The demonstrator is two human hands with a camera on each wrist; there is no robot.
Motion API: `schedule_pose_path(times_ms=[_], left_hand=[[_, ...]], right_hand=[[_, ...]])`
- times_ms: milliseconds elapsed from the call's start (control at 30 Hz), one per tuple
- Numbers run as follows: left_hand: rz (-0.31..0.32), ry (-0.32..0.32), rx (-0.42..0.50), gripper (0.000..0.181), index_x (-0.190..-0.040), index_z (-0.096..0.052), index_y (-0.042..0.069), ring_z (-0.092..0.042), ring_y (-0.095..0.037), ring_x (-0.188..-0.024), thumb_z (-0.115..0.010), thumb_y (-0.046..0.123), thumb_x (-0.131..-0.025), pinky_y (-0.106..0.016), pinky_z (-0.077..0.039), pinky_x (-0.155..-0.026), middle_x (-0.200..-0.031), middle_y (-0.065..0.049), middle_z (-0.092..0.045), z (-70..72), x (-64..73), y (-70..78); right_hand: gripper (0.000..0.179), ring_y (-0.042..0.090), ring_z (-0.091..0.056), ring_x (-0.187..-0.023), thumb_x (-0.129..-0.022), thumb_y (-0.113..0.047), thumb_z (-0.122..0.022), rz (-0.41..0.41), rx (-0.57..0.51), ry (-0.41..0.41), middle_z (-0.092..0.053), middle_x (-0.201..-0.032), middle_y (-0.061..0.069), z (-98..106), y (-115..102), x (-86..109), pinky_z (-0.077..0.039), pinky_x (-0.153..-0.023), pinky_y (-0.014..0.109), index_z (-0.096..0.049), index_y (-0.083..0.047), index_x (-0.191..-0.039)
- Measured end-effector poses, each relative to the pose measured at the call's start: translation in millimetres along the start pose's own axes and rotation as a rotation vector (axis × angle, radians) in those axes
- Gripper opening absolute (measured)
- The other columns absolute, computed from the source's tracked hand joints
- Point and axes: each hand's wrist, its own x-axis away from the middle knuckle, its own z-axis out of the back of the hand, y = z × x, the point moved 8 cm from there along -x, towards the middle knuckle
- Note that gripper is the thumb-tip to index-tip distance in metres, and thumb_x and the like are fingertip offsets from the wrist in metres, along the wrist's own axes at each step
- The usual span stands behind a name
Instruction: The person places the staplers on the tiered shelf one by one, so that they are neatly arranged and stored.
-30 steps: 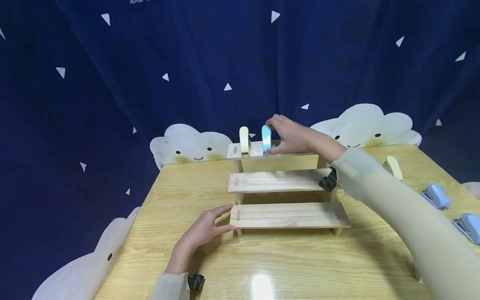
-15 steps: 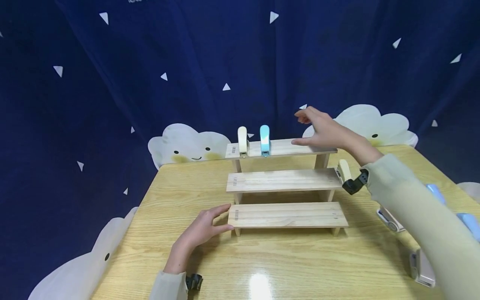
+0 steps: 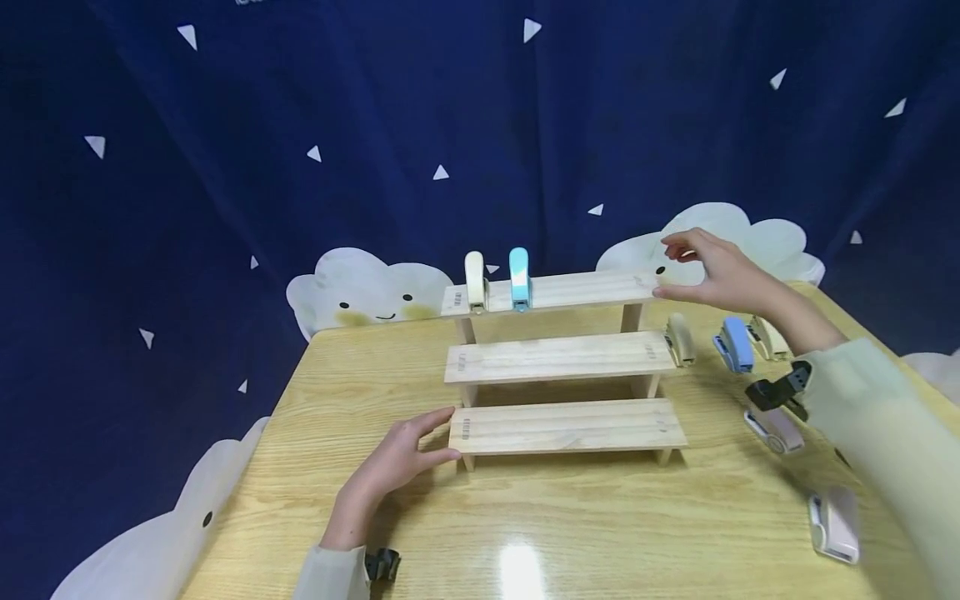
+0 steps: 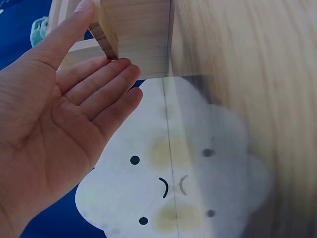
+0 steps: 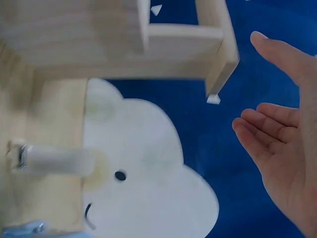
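Observation:
A three-tier wooden display rack (image 3: 562,358) stands on the table. On its top tier, near the left end, a cream stapler (image 3: 476,282) and a light blue stapler (image 3: 519,279) stand side by side. My left hand (image 3: 397,458) holds the left end of the bottom tier, thumb at the front corner and index finger at the back corner. Beside the right end of the top tier hovers my right hand (image 3: 723,271), fingers loosely bent around nothing. The right wrist view shows its bare palm (image 5: 292,163) apart from the rack.
Right of the rack, a beige stapler (image 3: 680,340), a blue stapler (image 3: 735,344) and another cream stapler (image 3: 768,337) stand on the table. Nearer lie a pale pink stapler (image 3: 776,431) and another pink one (image 3: 835,525). A dark blue curtain (image 3: 480,125) hangs behind.
My right hand has let go of the light blue stapler, which stays on the top tier, and has moved right past the rack's end. My left hand keeps its place.

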Motion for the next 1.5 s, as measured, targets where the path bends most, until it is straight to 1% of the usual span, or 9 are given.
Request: schedule_pose_path(times_ms=[200, 367, 467, 633, 800, 1000, 1167, 1300, 1500], left_hand=[[0.010, 0.008, 0.005, 0.074, -0.147, -0.045, 0.006, -0.045, -0.033, -0.139, -0.073, 0.037, -0.086, -0.050, -0.039, -0.116, -0.151, -0.012, -0.047, 0.5, 0.2, -1.1], [0.008, 0.010, 0.009, 0.074, -0.146, -0.045, 0.006, -0.046, -0.033, -0.139, -0.073, 0.037, -0.086, -0.050, -0.039, -0.116, -0.150, -0.012, -0.047, 0.3, -0.2, -1.2], [0.006, 0.011, 0.014, 0.074, -0.146, -0.045, 0.005, -0.045, -0.034, -0.139, -0.073, 0.037, -0.086, -0.051, -0.039, -0.115, -0.150, -0.012, -0.047, 0.2, -0.4, -0.9], [0.005, 0.008, 0.013, 0.074, -0.146, -0.045, 0.006, -0.045, -0.034, -0.139, -0.073, 0.038, -0.086, -0.050, -0.039, -0.115, -0.150, -0.012, -0.047, -0.4, -0.5, -2.0], [0.007, 0.007, 0.006, 0.075, -0.147, -0.045, 0.006, -0.045, -0.033, -0.139, -0.072, 0.040, -0.086, -0.050, -0.039, -0.116, -0.151, -0.012, -0.047, -0.3, -0.4, -2.6], [-0.002, 0.007, 0.003, 0.074, -0.146, -0.045, 0.006, -0.045, -0.032, -0.140, -0.073, 0.037, -0.086, -0.049, -0.039, -0.116, -0.151, -0.012, -0.047, 0.3, -0.3, -1.2], [-0.002, 0.006, 0.004, 0.074, -0.146, -0.045, 0.006, -0.045, -0.032, -0.140, -0.074, 0.036, -0.086, -0.049, -0.039, -0.116, -0.151, -0.012, -0.047, 0.7, -0.5, -1.0], [0.003, 0.006, 0.001, 0.073, -0.146, -0.045, 0.006, -0.046, -0.033, -0.139, -0.073, 0.036, -0.086, -0.049, -0.039, -0.116, -0.150, -0.012, -0.047, 0.4, -0.8, -1.2], [0.020, 0.008, -0.002, 0.073, -0.146, -0.046, 0.008, -0.046, -0.033, -0.138, -0.074, 0.037, -0.085, -0.049, -0.039, -0.116, -0.150, -0.011, -0.048, 1.5, -0.9, -1.6]], right_hand=[[0.077, 0.041, -0.052, -0.118, -0.080, -0.029, -0.081, -0.061, -0.017, -0.041, -0.054, -0.124, 0.023, -8, 26, 16.7, -0.045, -0.100, 0.057, -0.043, 0.005, -0.138], [0.078, 0.043, -0.053, -0.117, -0.079, -0.031, -0.081, -0.113, 0.028, -0.083, -0.055, -0.125, 0.027, -22, 49, 23.6, -0.045, -0.099, 0.059, -0.043, 0.007, -0.136], [0.079, 0.044, -0.054, -0.116, -0.079, -0.030, -0.082, -0.113, 0.052, -0.118, -0.056, -0.124, 0.029, -33, 60, 25.2, -0.047, -0.098, 0.060, -0.044, 0.009, -0.135], [0.083, 0.045, -0.056, -0.112, -0.077, -0.030, -0.083, -0.105, 0.070, -0.211, -0.056, -0.122, 0.032, -54, 73, 25.7, -0.049, -0.094, 0.059, -0.042, 0.013, -0.135], [0.084, 0.044, -0.057, -0.107, -0.074, -0.028, -0.086, -0.077, 0.103, -0.263, -0.057, -0.118, 0.034, -68, 81, 26.2, -0.050, -0.091, 0.058, -0.043, 0.017, -0.132], [0.085, 0.043, -0.059, -0.104, -0.071, -0.027, -0.087, -0.040, 0.140, -0.301, -0.058, -0.113, 0.033, -78, 84, 27.6, -0.052, -0.088, 0.057, -0.044, 0.018, -0.128], [0.082, 0.040, -0.060, -0.101, -0.070, -0.028, -0.088, -0.008, 0.167, -0.317, -0.059, -0.110, 0.030, -85, 88, 28.9, -0.052, -0.089, 0.057, -0.047, 0.017, -0.124], [0.079, 0.040, -0.058, -0.102, -0.071, -0.025, -0.088, -0.015, 0.174, -0.328, -0.058, -0.112, 0.030, -91, 92, 30.5, -0.051, -0.090, 0.057, -0.046, 0.016, -0.124], [0.072, 0.039, -0.057, -0.102, -0.072, -0.020, -0.086, -0.013, 0.182, -0.313, -0.057, -0.111, 0.029, -94, 94, 29.9, -0.051, -0.090, 0.056, -0.047, 0.014, -0.122]])
